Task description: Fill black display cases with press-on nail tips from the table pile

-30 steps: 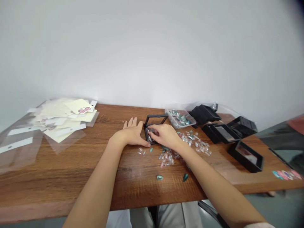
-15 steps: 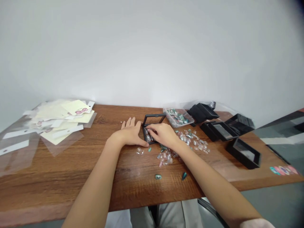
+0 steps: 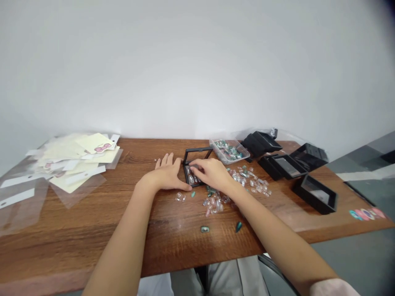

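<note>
A small black display box (image 3: 198, 149) stands on the table with its windowed lid raised. Inside it, press-on nails (image 3: 191, 178) lie in a row, partly covered by my right hand. My left hand (image 3: 165, 174) rests at the box's left side, fingers spread and thumb along the front corner. Reaching in from the right, my right hand (image 3: 212, 172) has its fingers bent together over the nails; whatever is between the fingertips is hidden. Close by are a small teal nail (image 3: 193, 194) and a few clear nails (image 3: 180, 197).
Loose clear and pinkish nails (image 3: 215, 204) are heaped under my right forearm. A plastic tub (image 3: 230, 159) of green nails stands behind. Several black boxes (image 3: 314, 194) sit at right. Cards in clear sleeves (image 3: 77, 156) pile up at left. A green rectangular nail (image 3: 205, 229) lies in front.
The view has shifted slightly. My right fingers have moved a little within the box, while my left hand stays beside it.
</note>
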`<action>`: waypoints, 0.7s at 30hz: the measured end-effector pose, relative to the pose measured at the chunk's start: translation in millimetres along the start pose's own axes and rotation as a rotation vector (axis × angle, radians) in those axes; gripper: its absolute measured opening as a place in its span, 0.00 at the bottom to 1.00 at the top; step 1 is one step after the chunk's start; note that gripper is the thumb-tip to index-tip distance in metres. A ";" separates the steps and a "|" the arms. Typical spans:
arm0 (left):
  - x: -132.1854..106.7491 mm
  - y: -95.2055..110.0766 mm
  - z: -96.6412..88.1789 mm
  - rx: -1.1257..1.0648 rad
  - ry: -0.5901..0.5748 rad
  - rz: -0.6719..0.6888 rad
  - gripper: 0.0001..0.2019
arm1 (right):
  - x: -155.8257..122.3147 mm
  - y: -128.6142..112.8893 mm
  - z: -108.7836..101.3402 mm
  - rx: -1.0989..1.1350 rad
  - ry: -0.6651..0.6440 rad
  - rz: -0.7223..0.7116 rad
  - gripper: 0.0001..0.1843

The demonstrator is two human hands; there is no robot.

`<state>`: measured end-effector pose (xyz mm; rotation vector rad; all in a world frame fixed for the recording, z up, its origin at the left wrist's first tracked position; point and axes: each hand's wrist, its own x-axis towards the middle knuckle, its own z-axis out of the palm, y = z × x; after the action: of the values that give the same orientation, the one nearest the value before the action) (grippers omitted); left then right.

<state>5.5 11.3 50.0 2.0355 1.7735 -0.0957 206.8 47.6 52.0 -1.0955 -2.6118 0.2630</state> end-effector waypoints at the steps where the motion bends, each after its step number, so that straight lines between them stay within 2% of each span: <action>1: -0.4 0.3 -0.6 -0.001 0.003 0.001 0.64 | -3.3 0.6 -3.2 0.048 0.019 -0.016 0.13; 4: -2.2 0.8 -2.5 -0.013 0.009 0.003 0.65 | -20.0 6.0 -15.0 0.199 0.097 -0.031 0.14; 7: -3.2 -0.7 -3.8 -0.044 0.015 0.016 0.62 | -46.9 19.6 -24.1 0.278 0.220 0.046 0.15; 10: -1.8 -3.5 -4.0 -0.067 0.046 0.021 0.49 | -81.1 41.4 -26.4 0.264 0.383 0.161 0.13; 14: 3.1 -4.9 -3.0 -0.072 0.079 -0.008 0.30 | -128.4 70.5 -24.7 0.227 0.475 0.295 0.12; 18: 5.9 -1.5 -1.1 -0.065 0.118 -0.040 0.26 | -162.9 83.3 -24.0 0.185 0.555 0.405 0.12; 21: 5.8 2.4 0.8 -0.058 0.147 -0.060 0.25 | -172.8 82.3 -23.7 0.169 0.557 0.407 0.11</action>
<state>9.0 16.2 48.0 1.9939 1.9034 0.0884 384.6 -18.3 16.9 -1.3938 -1.8406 0.2191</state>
